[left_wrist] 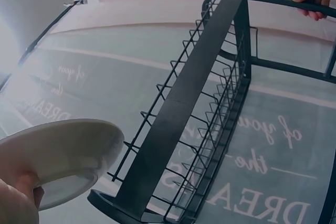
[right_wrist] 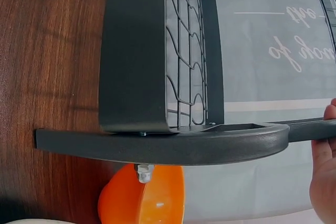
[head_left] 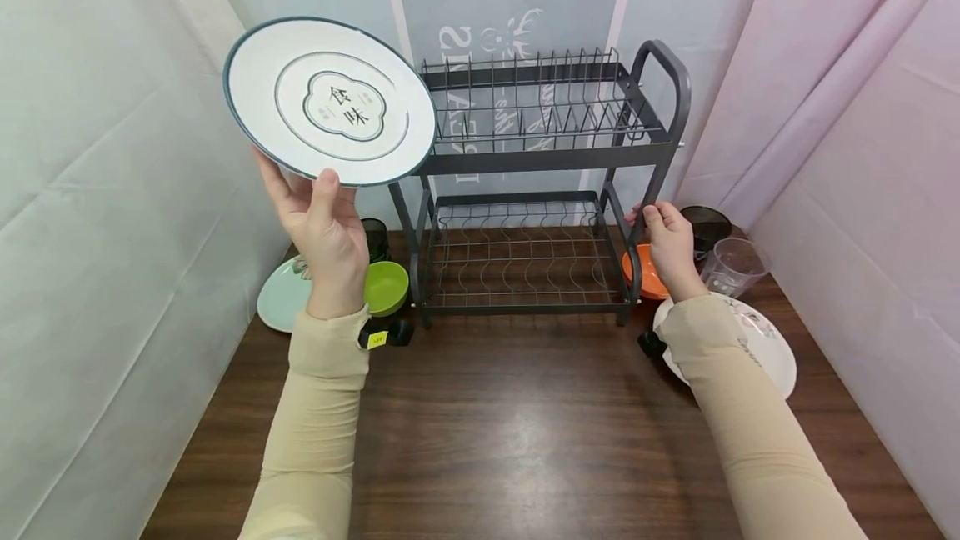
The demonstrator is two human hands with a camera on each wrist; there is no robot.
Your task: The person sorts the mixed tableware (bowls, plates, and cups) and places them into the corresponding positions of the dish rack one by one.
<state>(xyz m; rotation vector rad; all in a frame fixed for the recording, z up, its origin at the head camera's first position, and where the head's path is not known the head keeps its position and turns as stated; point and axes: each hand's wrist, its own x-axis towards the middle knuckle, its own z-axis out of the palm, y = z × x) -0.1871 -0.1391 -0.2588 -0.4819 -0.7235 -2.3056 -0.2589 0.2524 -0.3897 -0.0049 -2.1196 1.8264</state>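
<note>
A white plate [head_left: 330, 102] with a dark blue rim and printed characters is held up at the left of the two-tier black dish rack [head_left: 543, 159]. My left hand [head_left: 332, 244] pinches its near rim, thumb on the upper face and fingers beneath. The left wrist view shows the plate's underside [left_wrist: 68, 148], apart from the rack's upper tier. On the other side, my right hand [head_left: 671, 244] grips the rack's right upright; in the right wrist view, fingers [right_wrist: 321, 153] wrap this bar. Both wire tiers of the rack hold no dishes.
Left of the rack are a green bowl [head_left: 387, 288], a pale mint plate [head_left: 276, 297] and a black mesh cup [head_left: 375, 238]. On the right stand an orange bowl [head_left: 647, 273], a clear cup [head_left: 737, 265], a dark container [head_left: 707, 227] and a white patterned plate [head_left: 765, 348]. Cloth walls enclose the table.
</note>
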